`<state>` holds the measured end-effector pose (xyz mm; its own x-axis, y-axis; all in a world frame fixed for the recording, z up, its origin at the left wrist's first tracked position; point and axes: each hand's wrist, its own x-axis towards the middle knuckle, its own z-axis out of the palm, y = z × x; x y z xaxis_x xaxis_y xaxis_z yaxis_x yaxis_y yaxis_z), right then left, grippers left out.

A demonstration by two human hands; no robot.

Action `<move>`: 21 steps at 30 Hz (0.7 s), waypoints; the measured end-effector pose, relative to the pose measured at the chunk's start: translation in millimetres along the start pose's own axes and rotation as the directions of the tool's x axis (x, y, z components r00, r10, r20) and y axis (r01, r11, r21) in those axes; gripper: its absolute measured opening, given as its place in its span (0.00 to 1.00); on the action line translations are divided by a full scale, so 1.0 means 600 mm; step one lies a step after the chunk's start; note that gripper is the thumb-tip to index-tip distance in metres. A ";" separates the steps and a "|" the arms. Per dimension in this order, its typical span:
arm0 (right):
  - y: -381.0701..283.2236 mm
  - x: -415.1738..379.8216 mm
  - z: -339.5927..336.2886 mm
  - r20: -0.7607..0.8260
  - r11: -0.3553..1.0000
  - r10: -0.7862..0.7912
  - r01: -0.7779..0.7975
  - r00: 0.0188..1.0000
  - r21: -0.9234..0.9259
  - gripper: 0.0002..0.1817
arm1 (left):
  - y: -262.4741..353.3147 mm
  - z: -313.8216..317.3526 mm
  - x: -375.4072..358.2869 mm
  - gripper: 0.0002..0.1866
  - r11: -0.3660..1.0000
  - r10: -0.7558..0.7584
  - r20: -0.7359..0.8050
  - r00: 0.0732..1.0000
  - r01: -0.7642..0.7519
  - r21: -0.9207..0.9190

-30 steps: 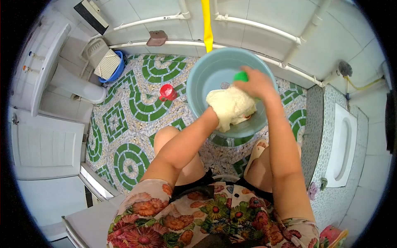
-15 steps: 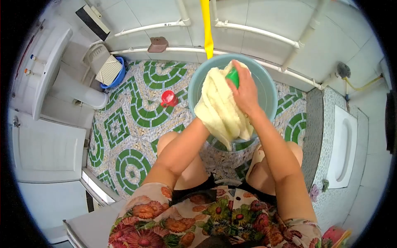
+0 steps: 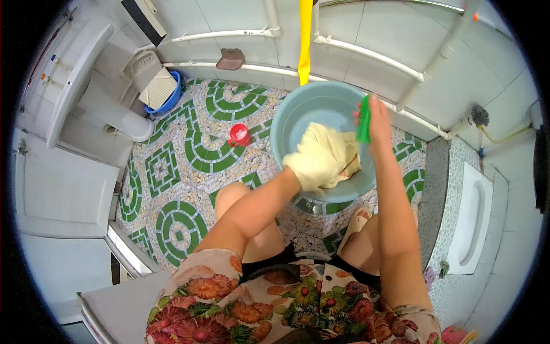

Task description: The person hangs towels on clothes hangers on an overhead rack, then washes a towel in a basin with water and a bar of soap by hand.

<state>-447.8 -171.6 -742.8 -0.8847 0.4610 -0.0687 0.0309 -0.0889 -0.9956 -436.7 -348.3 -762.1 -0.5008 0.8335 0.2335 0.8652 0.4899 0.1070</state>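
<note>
A light blue-green basin [image 3: 279,135] stands on the floor in front of me. Over it, a pale yellow towel [image 3: 322,155] is draped around my left hand [image 3: 347,174]. The cloth hides most of that hand; a little skin shows at its right edge, and the hand grips the towel from inside. My right hand [image 3: 379,123] is raised above the basin's right rim, apart from the towel. Its fingers are closed on a green hand-sized scrub brush [image 3: 364,121], held upright and slightly blurred.
A red cup [image 3: 240,135] sits on the patterned floor left of the basin. Farther left, a blue tub [image 3: 172,102] holds a ribbed washboard [image 3: 162,92]. White pipes [image 3: 372,56] run along the wall behind. A white squat toilet [image 3: 471,221] is at the right.
My right hand has lifted off the towel and moved right with the green brush. The towel on my left hand has come lower in the basin and bunched up. The view has shifted slightly.
</note>
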 end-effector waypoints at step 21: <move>-0.051 -0.048 -0.013 0.329 0.958 0.276 -0.287 0.903 -0.015 0.30 | -0.038 -0.051 0.033 0.27 0.988 -0.141 -0.159 0.977 0.149 0.039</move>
<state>-419.4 -175.4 -710.9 -0.9434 0.1011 -0.3158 0.2910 -0.2043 -0.9347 -465.8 -350.5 -730.6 -0.6072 0.7050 0.3664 0.7796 0.6177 0.1032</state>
